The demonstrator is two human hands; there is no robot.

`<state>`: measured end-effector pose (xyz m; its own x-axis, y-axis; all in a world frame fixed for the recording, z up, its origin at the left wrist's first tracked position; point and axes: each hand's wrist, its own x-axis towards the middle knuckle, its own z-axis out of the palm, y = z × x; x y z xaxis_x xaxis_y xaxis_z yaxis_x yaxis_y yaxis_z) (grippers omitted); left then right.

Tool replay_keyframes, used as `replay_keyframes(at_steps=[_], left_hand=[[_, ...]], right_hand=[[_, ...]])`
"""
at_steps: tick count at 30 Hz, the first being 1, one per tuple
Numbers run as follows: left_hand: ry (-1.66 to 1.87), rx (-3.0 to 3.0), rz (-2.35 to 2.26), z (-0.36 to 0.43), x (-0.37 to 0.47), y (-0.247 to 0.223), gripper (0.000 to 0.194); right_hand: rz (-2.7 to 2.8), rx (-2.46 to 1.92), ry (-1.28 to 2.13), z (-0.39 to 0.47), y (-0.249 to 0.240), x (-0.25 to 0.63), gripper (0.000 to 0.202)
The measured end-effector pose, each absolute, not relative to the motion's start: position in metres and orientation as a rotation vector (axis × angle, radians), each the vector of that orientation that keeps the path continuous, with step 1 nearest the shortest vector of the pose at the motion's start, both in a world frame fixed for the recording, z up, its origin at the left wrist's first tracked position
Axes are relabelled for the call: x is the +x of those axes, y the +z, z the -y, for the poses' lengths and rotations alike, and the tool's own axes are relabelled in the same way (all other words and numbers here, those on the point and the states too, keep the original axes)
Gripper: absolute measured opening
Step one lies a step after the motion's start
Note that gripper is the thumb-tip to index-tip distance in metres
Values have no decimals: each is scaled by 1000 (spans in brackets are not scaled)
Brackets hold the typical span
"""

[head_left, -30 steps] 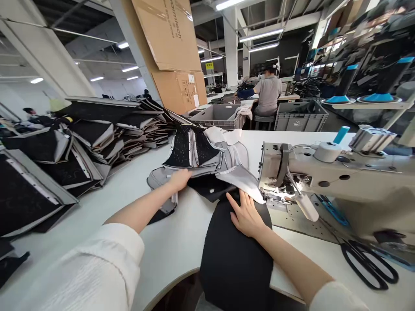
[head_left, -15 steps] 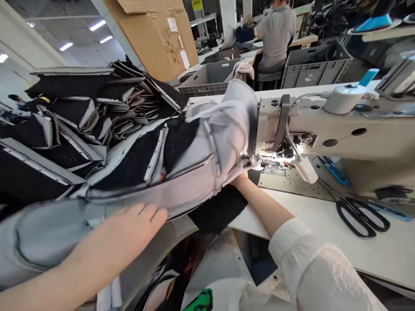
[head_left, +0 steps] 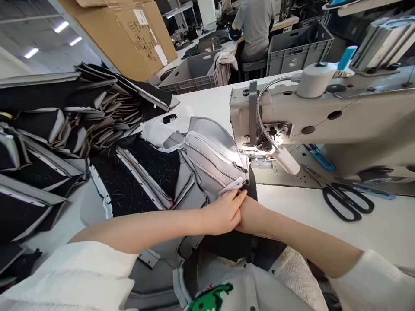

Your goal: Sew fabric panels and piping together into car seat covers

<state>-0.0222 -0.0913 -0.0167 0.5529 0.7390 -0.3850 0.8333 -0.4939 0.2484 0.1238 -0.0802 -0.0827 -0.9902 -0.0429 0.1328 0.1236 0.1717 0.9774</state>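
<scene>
A grey and black sewn fabric cover with white edging strips lies across the table, its right end close to the needle area of the sewing machine. My left hand is closed on the cover's near right corner, where a pale strip folds up. Directly beside and partly beneath it, my right hand is closed at the same corner; the left hand hides most of its fingers. The machine's lamp lights the cover's right edge. Part of the cover hangs toward my lap.
Black-handled scissors and blue thread snips lie right of the needle area. Stacked black and grey pieces fill the left. Behind are a cardboard box, grey crates and a seated person.
The cover has come down from a raised, blurred position and lies flatter beside the machine. My left hand has moved right from its near left part to join my right hand.
</scene>
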Motion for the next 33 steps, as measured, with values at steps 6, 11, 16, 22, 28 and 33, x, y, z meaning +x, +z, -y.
replay_keyframes(at_steps=[6, 11, 16, 22, 28, 33], left_hand=[[-385, 2882, -1762, 21, -48, -25, 68], [-240, 3220, -1733, -32, -47, -34, 40], [-361, 3513, -1194, -51, -57, -32, 38], [-366, 3458, -972, -63, -62, -23, 36], [-520, 3358, -730, -53, -47, -20, 34], [-662, 3300, -790, -40, -36, -18, 35]], right_hand=[[3010, -430, 332, 69, -69, 173, 76], [2885, -580, 334, 43, -78, 160, 57], [2704, -729, 475, 36, -99, 147, 66], [2671, -686, 714, 54, -99, 152, 64], [2816, -701, 455, 57, -99, 149, 77], [2812, -711, 389, 57, -100, 149, 79]])
